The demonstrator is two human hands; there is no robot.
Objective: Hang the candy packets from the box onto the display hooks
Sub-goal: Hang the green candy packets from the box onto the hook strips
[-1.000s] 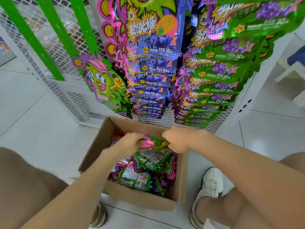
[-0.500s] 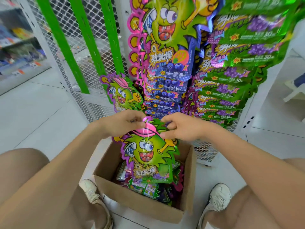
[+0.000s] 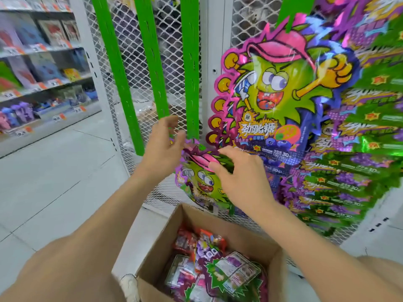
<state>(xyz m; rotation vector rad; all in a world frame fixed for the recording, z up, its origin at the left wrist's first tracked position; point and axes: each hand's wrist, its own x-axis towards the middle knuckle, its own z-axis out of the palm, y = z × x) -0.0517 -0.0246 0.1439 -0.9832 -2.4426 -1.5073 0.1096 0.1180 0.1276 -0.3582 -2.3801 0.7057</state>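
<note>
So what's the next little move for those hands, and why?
Probably reach down to the box for another: left hand and right hand are open-fingered at the packet, whose top meets the lower end of the green strip, and more lie inside.

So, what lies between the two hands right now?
In the head view, the candy packet, its pink-capped top just under the end of a green strip, lies between left hand and right hand.

My left hand (image 3: 162,149) is spread at the foot of a green strip (image 3: 192,83), thumb by the top of a packet (image 3: 200,182) — my right hand (image 3: 244,182) lays straight fingers across its pink cap. Below, against the mesh (image 3: 130,68), the box (image 3: 161,240) holds more packets (image 3: 231,273).
</note>
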